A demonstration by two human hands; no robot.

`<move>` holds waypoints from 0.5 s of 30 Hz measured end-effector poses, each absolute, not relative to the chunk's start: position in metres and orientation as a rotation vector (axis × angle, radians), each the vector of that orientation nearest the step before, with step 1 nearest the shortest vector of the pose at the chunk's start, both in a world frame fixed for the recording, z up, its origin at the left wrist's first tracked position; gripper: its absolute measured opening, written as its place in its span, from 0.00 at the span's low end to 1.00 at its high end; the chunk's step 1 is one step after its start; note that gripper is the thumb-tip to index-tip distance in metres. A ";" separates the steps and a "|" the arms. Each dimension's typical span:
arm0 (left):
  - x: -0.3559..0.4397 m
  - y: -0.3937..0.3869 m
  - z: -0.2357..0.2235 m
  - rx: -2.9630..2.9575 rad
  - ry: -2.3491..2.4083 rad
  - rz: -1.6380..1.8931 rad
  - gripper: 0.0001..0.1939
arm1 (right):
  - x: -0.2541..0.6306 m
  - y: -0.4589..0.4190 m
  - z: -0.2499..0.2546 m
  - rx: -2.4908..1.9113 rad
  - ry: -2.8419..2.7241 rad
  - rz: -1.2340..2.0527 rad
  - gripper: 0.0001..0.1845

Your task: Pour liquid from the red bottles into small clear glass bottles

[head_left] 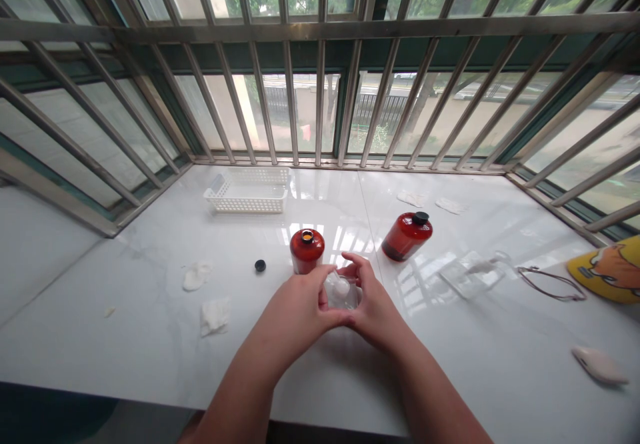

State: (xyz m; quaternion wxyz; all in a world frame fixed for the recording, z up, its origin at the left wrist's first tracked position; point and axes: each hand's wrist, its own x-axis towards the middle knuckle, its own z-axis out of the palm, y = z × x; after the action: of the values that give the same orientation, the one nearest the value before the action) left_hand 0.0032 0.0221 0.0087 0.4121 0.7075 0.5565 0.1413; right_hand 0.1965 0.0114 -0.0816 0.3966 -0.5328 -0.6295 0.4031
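Both hands close round a small clear container (354, 295) with a round white part on or in it; its exact kind is hard to make out. My left hand (305, 301) grips it from the left, thumb toward me. From the right, my right hand (374, 307) curls its fingers round the same container. Just beyond my left hand stands an uncapped red-brown bottle (307, 249), its lower part hidden by the hand. A small black cap (260, 266) lies to the left of that bottle. Farther right is a second red-brown bottle (407, 237), with its black cap on.
A white perforated basket (247, 203) stands at the back left. Crumpled white tissues (215, 316) lie at left. On the right are a clear plastic bag (470, 276), a dark cord loop (550, 284), a yellow object (607, 271) and a pale rounded object (599, 365). Metal bars (320, 97) border the counter.
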 end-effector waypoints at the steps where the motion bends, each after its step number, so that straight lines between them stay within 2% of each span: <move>1: 0.003 0.022 0.008 1.784 1.414 0.349 0.25 | 0.196 0.011 -0.081 -1.353 -1.594 1.025 0.58; 3: 0.003 0.021 0.008 1.770 1.451 0.346 0.22 | 0.196 0.011 -0.081 -1.362 -1.593 1.030 0.58; 5: 0.004 0.021 0.008 1.738 1.450 0.358 0.24 | 0.197 0.011 -0.080 -1.370 -1.597 1.030 0.58; 9: 0.004 0.021 0.008 1.733 1.362 0.383 0.44 | 0.198 0.010 -0.079 -1.360 -1.607 1.013 0.56; 10: 0.003 0.021 0.008 1.745 1.346 0.382 0.45 | 0.198 0.010 -0.079 -1.353 -1.610 1.008 0.56; 11: 0.003 0.022 0.007 1.757 1.337 0.380 0.43 | 0.198 0.010 -0.079 -1.346 -1.612 1.006 0.55; 15: 0.006 0.022 0.008 1.807 1.377 0.407 0.17 | 0.196 0.010 -0.076 -1.354 -1.599 1.019 0.53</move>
State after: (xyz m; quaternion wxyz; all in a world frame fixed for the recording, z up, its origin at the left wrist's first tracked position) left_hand 0.0062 0.0224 0.0078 0.4048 0.7158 0.5457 0.1612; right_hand 0.1959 0.0104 -0.0765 0.3947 -0.5341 -0.6303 0.4020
